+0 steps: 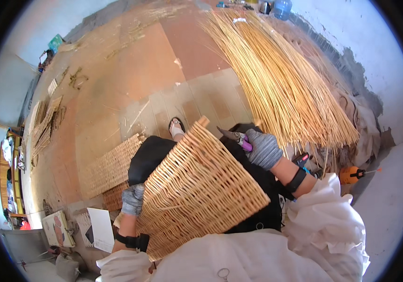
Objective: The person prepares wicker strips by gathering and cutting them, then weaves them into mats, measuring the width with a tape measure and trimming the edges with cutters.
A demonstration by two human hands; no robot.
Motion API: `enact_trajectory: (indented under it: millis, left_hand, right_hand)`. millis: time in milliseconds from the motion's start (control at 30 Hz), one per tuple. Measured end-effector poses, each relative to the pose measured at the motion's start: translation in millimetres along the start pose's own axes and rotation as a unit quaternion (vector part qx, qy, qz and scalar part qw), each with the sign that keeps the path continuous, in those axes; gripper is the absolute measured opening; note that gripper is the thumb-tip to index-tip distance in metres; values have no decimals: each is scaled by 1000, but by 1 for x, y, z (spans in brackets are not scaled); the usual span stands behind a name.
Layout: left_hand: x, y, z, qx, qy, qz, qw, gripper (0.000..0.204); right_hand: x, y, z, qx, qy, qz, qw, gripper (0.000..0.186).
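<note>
A tan woven wicker panel [206, 183] lies tilted across my lap, one corner pointing away from me. My left hand [133, 199], in a grey knit glove, is closed on the panel's left edge; its fingertips are partly hidden. In my right hand [264, 149], gloved the same way, is a pair of pruning shears [244, 142] with purple handles. Their dark blades point left, just beyond the panel's upper right edge and close to its far corner. I cannot tell whether the blades touch the weave.
Long wicker rods [286, 84] lie in a wide bundle at the far right. Beside my left knee are more woven panels [114, 164] on the floor. An orange and black tool [351, 175] stands near my right arm. A white sheet [101, 228] leans at the lower left.
</note>
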State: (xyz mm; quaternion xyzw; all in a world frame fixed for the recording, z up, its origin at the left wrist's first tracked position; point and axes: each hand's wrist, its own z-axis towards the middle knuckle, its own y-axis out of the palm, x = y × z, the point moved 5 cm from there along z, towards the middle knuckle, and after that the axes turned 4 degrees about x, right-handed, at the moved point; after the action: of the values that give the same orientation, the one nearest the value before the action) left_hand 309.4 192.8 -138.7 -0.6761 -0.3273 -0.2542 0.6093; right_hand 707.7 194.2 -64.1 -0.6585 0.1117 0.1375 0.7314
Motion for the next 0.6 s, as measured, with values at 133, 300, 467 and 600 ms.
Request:
enact_trajectory:
  millis: [133, 300, 467, 600]
  left_hand:
    - [8, -3, 0, 52, 85, -11, 995, 68]
    - [30, -8, -5, 15, 92, -27, 995, 63]
    - [44, -2, -1, 12, 163, -6, 986, 63]
    - [43, 4, 3, -30, 150, 19, 988, 62]
  right_hand:
    - [-8, -9, -1, 15, 40, 58, 997, 24]
    - [-31, -34, -32, 75, -35, 167, 982, 50]
    - [-25, -26, -36, 17, 7, 162, 987, 67]
    - [-20, -25, -40, -27, 41, 112, 992, 76]
